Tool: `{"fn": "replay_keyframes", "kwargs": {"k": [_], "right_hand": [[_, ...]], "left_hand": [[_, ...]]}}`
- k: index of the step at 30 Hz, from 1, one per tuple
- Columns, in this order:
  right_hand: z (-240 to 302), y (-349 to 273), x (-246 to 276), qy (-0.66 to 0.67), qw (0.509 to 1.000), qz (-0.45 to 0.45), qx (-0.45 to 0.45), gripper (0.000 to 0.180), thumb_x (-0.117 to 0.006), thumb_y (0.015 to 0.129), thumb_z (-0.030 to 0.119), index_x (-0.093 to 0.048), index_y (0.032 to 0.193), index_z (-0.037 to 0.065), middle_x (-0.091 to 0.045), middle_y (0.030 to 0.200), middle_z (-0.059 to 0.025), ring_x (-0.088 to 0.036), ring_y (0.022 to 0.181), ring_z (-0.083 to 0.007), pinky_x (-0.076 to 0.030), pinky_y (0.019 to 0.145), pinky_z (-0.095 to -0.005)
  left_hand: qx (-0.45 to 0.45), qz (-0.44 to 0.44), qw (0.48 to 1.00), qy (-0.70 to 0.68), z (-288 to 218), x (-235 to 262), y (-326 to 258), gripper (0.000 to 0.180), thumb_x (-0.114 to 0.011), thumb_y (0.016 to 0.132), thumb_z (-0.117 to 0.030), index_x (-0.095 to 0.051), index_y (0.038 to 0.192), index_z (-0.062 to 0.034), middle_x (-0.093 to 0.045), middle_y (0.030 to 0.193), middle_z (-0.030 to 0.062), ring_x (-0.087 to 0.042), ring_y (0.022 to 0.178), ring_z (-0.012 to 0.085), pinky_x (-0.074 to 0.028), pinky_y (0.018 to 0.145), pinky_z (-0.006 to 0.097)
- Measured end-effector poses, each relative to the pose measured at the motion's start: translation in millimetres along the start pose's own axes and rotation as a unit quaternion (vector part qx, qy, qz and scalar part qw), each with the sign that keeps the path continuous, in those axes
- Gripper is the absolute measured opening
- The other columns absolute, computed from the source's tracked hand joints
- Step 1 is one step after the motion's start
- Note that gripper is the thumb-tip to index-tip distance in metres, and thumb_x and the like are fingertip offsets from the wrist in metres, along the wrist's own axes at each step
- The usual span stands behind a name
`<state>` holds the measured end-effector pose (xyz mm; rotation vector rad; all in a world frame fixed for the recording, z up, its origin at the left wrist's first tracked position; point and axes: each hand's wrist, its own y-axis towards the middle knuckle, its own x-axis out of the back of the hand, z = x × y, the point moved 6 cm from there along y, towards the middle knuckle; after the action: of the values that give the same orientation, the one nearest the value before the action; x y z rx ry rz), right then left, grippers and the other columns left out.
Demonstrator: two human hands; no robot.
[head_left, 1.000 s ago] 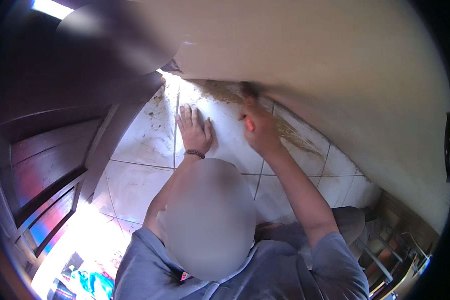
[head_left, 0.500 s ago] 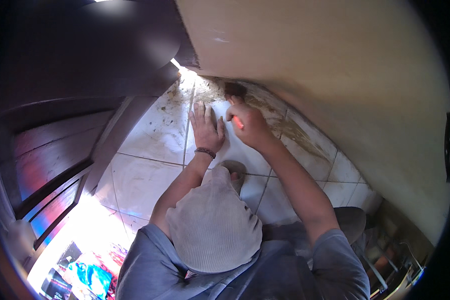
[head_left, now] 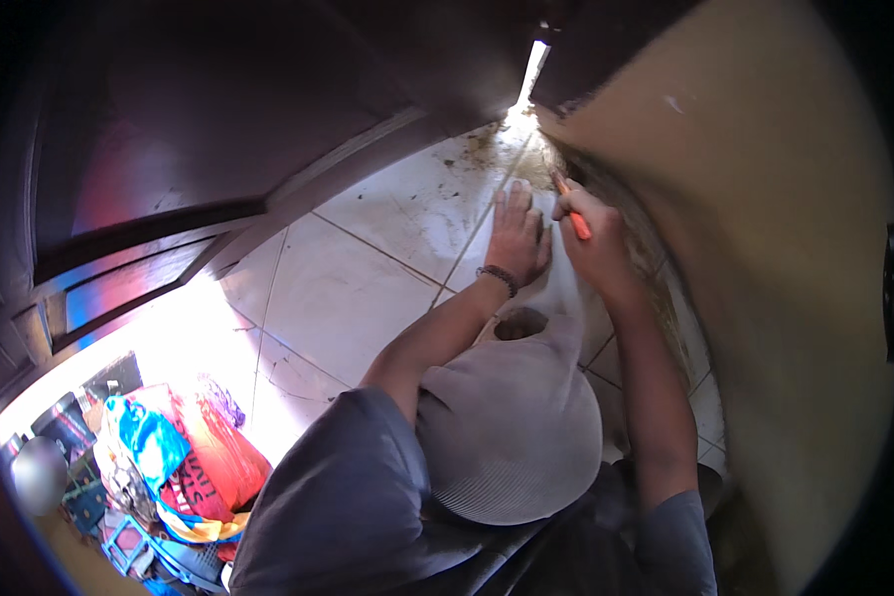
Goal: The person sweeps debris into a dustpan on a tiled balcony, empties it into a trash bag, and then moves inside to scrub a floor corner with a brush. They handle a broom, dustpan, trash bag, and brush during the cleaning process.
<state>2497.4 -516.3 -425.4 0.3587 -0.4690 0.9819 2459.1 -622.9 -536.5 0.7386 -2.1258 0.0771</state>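
My left hand (head_left: 519, 238) lies palm down on the white floor tiles (head_left: 343, 283), fingers stretched out toward the corner. A dark beaded bracelet (head_left: 499, 279) circles that wrist. Just to its right, my right hand (head_left: 601, 238) is closed around the orange handle of a brush (head_left: 580, 227). The brush's dark head points at the floor along the foot of the wall and is partly hidden in shadow. Brown dirt (head_left: 479, 151) is smeared and scattered over the tiles ahead of both hands.
A dark panelled wooden door (head_left: 219, 119) stands at the left, with bright light through a gap at the corner. The beige wall (head_left: 765, 219) curves along my right. Colourful bags and cloths (head_left: 209, 457) are piled at the lower left.
My view has swung to the left, so the hands and corner appear further right and more of the pile shows. The left hand stays flat; the right still grips the brush near the wall.
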Motion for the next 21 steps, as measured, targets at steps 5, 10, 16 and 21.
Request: {"fn": "replay_keyframes", "kwargs": {"k": [5, 10, 16, 21], "right_hand": [[-3, 12, -1, -0.034, 0.998, -0.015, -0.048, 0.012, -0.055, 0.075, -0.005, -0.060, 0.084, 0.001, -0.061, 0.110, -0.0267, -0.058, 0.110, -0.0382, -0.048, 0.088, -0.0393], [-3, 18, -11, -0.009, 0.999, 0.032, -0.007, 0.011, -0.055, 0.077, -0.005, -0.058, 0.086, 0.000, -0.061, 0.095, -0.0230, -0.062, 0.095, -0.0341, -0.049, 0.083, -0.0369], [3, 29, -21, 0.012, 0.994, 0.083, 0.064, 0.014, -0.056, 0.075, -0.009, -0.057, 0.085, -0.001, -0.061, 0.084, -0.0186, -0.064, 0.080, -0.0296, -0.049, 0.077, -0.0341], [1, 42, -23, -0.015, 0.999, 0.035, 0.036, 0.014, -0.059, 0.074, -0.009, -0.057, 0.084, 0.000, -0.062, 0.084, -0.0168, -0.065, 0.078, -0.0291, -0.049, 0.074, -0.0328]], "left_hand": [[0.003, -0.002, 1.000, 0.012, 3, -2, 0, 0.033, -0.057, 0.085, -0.019, -0.050, 0.107, 0.0049, -0.037, 0.137, 0.0296, -0.025, 0.138, 0.0426, -0.014, 0.114, 0.056], [0.014, -0.006, 1.000, 0.006, 4, -2, 2, 0.038, -0.057, 0.084, -0.019, -0.051, 0.112, 0.0064, -0.038, 0.136, 0.0297, -0.025, 0.138, 0.0428, -0.014, 0.114, 0.056], [0.020, 0.021, 0.999, 0.024, 1, -5, 3, 0.042, -0.057, 0.082, -0.016, -0.049, 0.116, 0.0072, -0.038, 0.136, 0.0306, -0.025, 0.137, 0.0434, -0.015, 0.114, 0.057], [0.003, -0.006, 1.000, 0.008, 2, -3, 3, 0.039, -0.056, 0.082, -0.013, -0.047, 0.115, 0.0065, -0.036, 0.137, 0.0317, -0.024, 0.137, 0.0447, -0.014, 0.114, 0.057]]}}
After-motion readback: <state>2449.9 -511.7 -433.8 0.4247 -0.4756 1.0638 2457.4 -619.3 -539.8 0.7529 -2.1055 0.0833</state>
